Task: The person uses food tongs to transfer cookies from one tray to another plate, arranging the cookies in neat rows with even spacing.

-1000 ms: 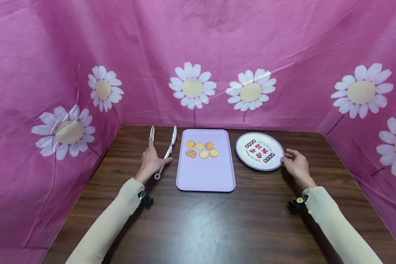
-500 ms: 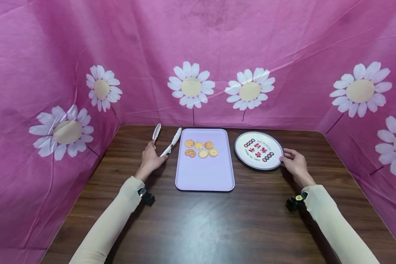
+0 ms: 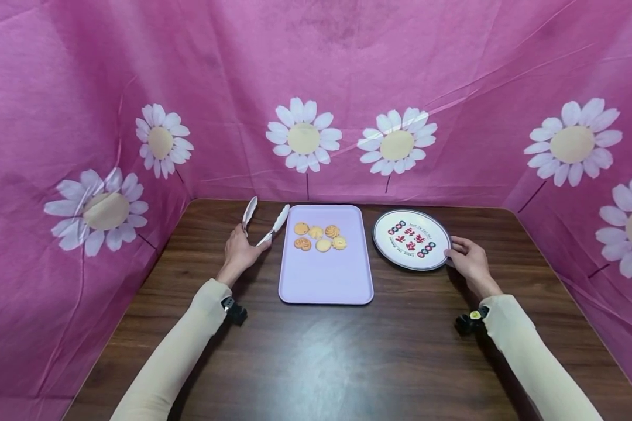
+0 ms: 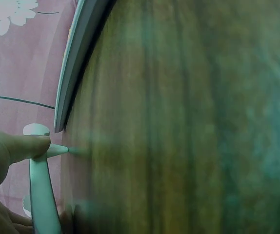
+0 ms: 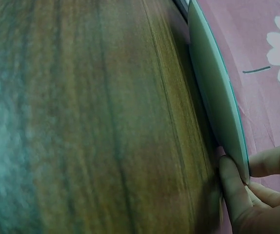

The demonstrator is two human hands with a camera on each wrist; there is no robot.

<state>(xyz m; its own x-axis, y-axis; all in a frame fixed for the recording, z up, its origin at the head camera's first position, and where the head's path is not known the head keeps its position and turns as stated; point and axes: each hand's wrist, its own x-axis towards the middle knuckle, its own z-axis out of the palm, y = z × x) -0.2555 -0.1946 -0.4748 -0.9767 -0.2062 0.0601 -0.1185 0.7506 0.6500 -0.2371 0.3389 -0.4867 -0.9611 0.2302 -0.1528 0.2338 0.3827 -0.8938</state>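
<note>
My left hand (image 3: 240, 252) grips a pair of tongs (image 3: 281, 218) by the handle, to the left of the lilac tray. Their two pale scalloped tips spread apart and point away from me; the hand hides the handle end. In the left wrist view, my thumb lies against one arm of the tongs (image 4: 41, 195). My right hand (image 3: 472, 262) pinches the right rim of a round white plate (image 3: 412, 240) with red characters and a dark edge. The right wrist view has fingers on both faces of the plate (image 5: 218, 92), whose rim stands slightly above the table.
Between the hands lies a lilac rectangular tray (image 3: 326, 280), bearing several round cookies (image 3: 323, 245) in two rows on its far half. Everything rests on a brown wooden table (image 3: 400, 339). Pink cloth (image 3: 232, 146) with printed daisies encloses its back and sides.
The left hand has closed around the tongs and their tips have swung to the right, close to the tray; the handle ring has gone from sight. Right hand and plate look nearly still.
</note>
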